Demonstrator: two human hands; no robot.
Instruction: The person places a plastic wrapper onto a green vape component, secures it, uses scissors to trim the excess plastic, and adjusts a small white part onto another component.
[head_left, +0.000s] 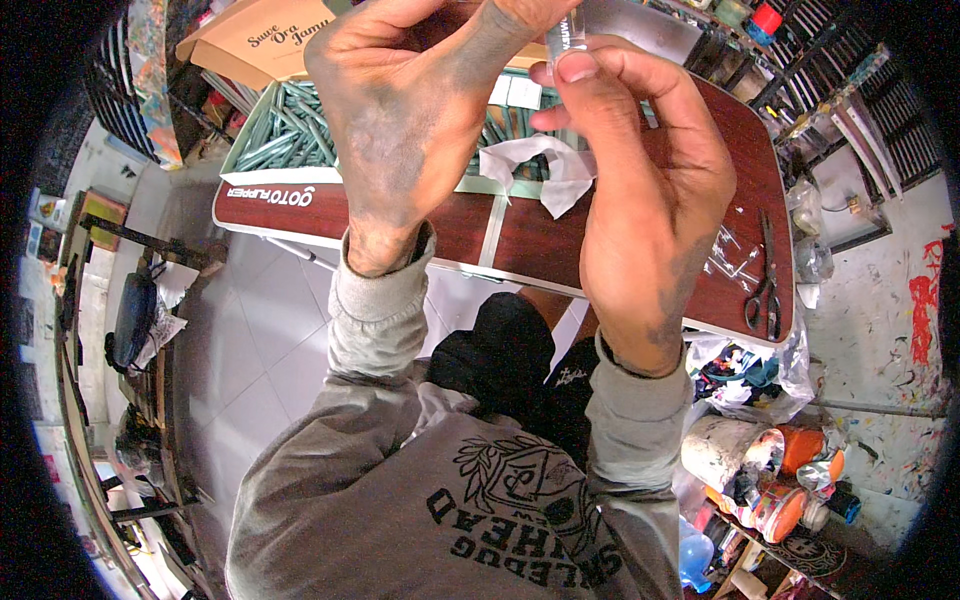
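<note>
"And the right hand (660,170) pinches a clear plastic strip (567,36) at its fingertips!"

"Left hand (405,120)?"

"Just left of the strip, fingertips out of view, can't tell its grip! Behind it, an open box (290,181) of green sticks (290,125)."

Just past 12 o'clock, the right hand (655,190) pinches a small clear plastic piece (567,38); the left hand (400,130) is close beside it, fingertips not clearly seen. Toward 10 to 11 o'clock, an open box (300,180) of thin grey-green sticks (285,125) sits on the red-brown bench (545,245). Scissors (767,268) lie at 3 o'clock, a stained white bucket (722,450) at 4.
</note>
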